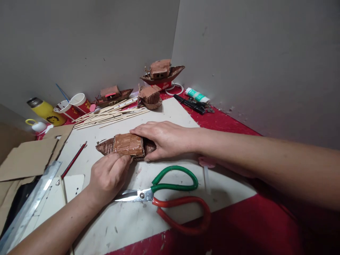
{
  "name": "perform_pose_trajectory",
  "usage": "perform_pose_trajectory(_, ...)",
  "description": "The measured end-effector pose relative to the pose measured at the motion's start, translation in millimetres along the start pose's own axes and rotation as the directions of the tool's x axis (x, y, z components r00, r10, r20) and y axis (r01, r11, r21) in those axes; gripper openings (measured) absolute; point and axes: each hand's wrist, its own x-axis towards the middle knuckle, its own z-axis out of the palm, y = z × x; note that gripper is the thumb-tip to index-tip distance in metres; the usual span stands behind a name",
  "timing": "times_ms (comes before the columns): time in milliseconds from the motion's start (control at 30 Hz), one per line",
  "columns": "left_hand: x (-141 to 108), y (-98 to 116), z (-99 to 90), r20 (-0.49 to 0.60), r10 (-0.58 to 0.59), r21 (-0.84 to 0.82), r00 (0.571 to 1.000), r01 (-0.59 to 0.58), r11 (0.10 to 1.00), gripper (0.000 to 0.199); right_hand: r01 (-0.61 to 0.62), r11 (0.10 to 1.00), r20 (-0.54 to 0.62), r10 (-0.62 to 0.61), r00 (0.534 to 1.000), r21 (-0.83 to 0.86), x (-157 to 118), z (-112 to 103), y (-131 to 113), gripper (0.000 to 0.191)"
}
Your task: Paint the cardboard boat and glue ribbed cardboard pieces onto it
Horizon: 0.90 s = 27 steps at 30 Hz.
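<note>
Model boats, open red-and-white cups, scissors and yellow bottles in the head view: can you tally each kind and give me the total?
Model boats: 4
Open red-and-white cups: 2
Scissors: 1
Yellow bottle: 1
Total: 8

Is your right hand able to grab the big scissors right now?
Probably yes, if the right hand lets go of the little boat: the scissors' green handle lies close by, with nothing on top.
</note>
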Motion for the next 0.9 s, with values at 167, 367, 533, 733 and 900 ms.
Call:
perform_pose_trajectory(167,-0.9,0.6,-2.9,-0.016,-0.06,-0.042,0.998,0.06,0.997,0.018,0.021,1.0,-0.018,-0.021,1.0,0.0,0.2,2.9,3.9,0.064)
perform_pose_trajectory(367,0.4,4.1,-6.3,0.01,-0.109,-0.068,0.994,0.11,0.992,0.018,0.024,1.0,-0.016,-0.024,1.0,-0.007,0.2,3.8,5.1,0.068)
perform_pose_trajectory(533,-1.2,3.4,-4.9,-0.006,-0.09,-0.101,0.996,0.089,0.991,0.013,0.017,1.0,-0.017,-0.018,1.0,-0.008,0.0,4.6,5.5,0.07)
perform_pose_trajectory(733,-2.2,1.9,-15.6,0.056,-0.145,-0.179,0.988,0.153,0.972,0.011,0.004,1.0,-0.006,-0.004,1.0,-0.011,-0.3,4.7,6.4,0.073)
perform_pose_trajectory(900,-1.2,13.2,-19.2,0.347,-0.237,-0.196,0.907,0.317,0.928,0.011,0.0,1.0,0.002,0.0,1.0,-0.009,-0.6,3.7,5.1,0.074)
